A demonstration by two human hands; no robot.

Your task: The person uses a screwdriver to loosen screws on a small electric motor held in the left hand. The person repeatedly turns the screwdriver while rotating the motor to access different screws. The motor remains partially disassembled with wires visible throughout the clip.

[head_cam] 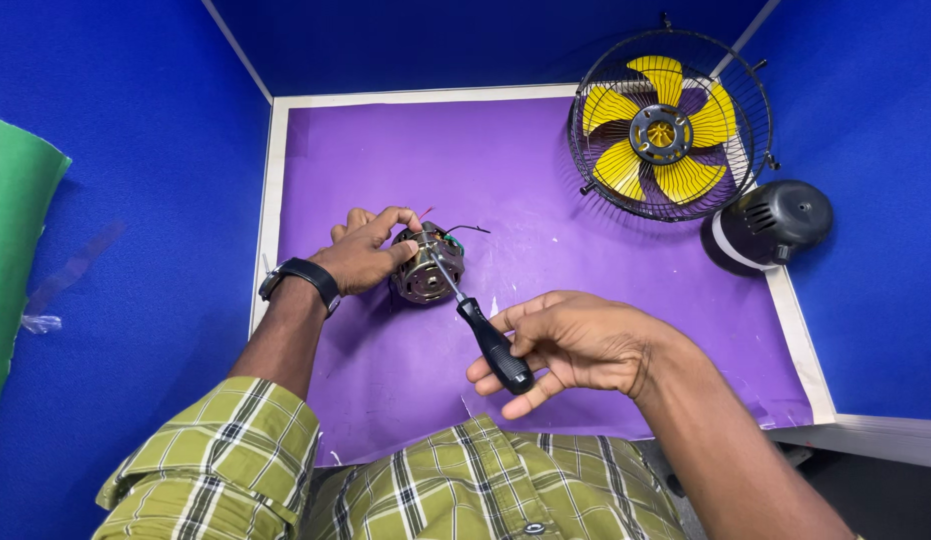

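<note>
Looking like a small repair or recording booth: blue partition walls (486, 40) closing in on 3 sides, purple sheet (546, 160) covering the white-edged table (278, 170), dismantled fan parts lying about — wire guard with yellow blades (671, 125), dark motor housing (776, 220).

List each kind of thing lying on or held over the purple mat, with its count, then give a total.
Motor, held by the left hand: 1
Screwdriver, in the right hand: 1
Fan guard with yellow blades: 1
Dark motor cover: 1
Total: 4
</note>
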